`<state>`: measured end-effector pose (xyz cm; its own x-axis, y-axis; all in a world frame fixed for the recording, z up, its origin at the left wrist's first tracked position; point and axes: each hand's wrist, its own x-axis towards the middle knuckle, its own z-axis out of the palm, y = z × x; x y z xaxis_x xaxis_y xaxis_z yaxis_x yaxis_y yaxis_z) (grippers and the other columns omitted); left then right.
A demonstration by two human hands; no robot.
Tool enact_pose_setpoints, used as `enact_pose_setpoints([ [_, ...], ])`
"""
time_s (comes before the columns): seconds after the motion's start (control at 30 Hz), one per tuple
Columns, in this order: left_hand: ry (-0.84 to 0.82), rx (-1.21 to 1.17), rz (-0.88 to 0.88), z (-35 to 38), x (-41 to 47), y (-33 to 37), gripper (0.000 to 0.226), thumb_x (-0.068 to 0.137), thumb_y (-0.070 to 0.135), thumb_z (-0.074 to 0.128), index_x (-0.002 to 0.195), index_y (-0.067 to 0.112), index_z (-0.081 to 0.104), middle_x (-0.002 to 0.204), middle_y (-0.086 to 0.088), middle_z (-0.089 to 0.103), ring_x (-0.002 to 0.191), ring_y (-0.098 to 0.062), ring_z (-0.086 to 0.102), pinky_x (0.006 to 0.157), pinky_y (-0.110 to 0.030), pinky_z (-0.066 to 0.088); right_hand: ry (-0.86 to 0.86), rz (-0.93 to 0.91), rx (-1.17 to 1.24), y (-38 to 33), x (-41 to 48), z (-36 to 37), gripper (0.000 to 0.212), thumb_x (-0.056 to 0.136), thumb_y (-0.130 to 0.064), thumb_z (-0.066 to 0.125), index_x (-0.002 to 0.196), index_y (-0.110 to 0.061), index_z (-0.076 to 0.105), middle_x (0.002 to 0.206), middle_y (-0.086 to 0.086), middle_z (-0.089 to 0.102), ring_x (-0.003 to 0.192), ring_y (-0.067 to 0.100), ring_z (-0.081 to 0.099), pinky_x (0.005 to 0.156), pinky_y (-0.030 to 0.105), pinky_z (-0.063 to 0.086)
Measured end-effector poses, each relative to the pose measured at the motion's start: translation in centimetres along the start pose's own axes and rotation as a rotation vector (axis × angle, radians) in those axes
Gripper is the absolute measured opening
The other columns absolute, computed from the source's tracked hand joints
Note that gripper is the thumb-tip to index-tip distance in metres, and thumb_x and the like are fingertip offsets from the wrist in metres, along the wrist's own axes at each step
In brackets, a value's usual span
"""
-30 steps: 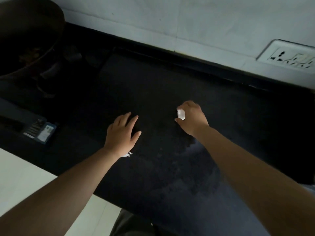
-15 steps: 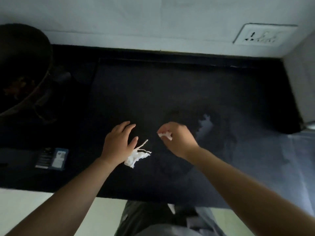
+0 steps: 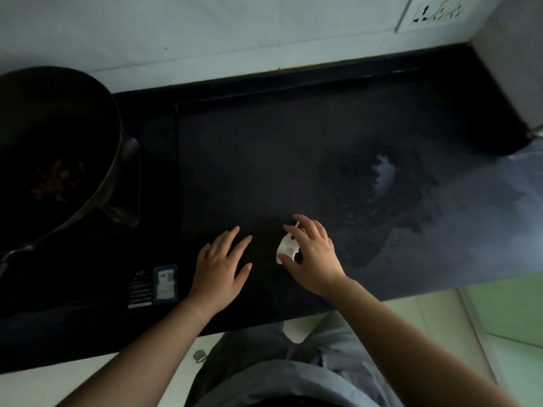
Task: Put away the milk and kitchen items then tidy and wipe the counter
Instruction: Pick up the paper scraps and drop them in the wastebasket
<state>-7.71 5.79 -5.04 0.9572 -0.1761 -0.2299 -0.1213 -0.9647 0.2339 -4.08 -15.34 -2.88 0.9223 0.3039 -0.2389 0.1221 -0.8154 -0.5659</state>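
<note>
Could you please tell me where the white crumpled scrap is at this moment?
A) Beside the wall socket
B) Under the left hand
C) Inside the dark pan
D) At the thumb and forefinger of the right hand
D: the white crumpled scrap lies between the thumb and forefinger of the right hand, while the left hand is spread open, apart from it and holding nothing.

At my far left a dark pan [image 3: 53, 160] holds brownish scraps. Just right of the pan and nearer me, a blue-and-white label [image 3: 164, 284] sticks to the stove [image 3: 73, 274]. Far right of the pan, high on the pale wall [image 3: 235, 33], sits a white socket [image 3: 435, 11].
</note>
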Motion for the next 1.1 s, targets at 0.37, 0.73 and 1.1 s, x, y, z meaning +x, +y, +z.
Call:
enact_pose_setpoints([
  [0.37,0.033,-0.063,0.020,1.5,-0.2,-0.8,0.053,0.088,0.045,0.038,0.139,0.029,0.035,0.152,-0.004,0.028,0.139,-0.021,0.024,0.107,-0.049,0.025,0.141,0.000,-0.078,-0.8,0.4,3.0,0.031,0.086,-0.021,0.060,0.117,-0.014,0.058,0.123,0.013,0.051,0.115,0.033,0.045,0.096,0.045,0.043],
  [0.73,-0.044,-0.054,0.049,0.7,-0.1,-0.9,0.058,0.088,0.052,0.028,0.139,0.027,0.032,0.153,-0.010,0.025,0.140,-0.028,0.023,0.106,-0.054,0.025,0.262,0.039,0.095,-2.2,-0.1,2.0,0.021,0.091,-0.005,0.050,0.109,-0.004,0.060,0.103,0.015,0.056,0.094,0.032,0.054,0.081,0.035,0.045],
  [1.1,-0.017,-0.378,0.158,-3.6,0.4,6.8,0.064,0.083,0.057,0.026,0.122,0.014,0.054,0.130,-0.002,0.053,0.124,-0.016,0.042,0.101,-0.024,0.028,0.498,0.314,0.288,0.2,-7.4,-4.7,0.021,0.096,-0.023,0.044,0.111,-0.012,0.055,0.104,0.003,0.062,0.091,0.019,0.058,0.073,0.024,0.039],
])
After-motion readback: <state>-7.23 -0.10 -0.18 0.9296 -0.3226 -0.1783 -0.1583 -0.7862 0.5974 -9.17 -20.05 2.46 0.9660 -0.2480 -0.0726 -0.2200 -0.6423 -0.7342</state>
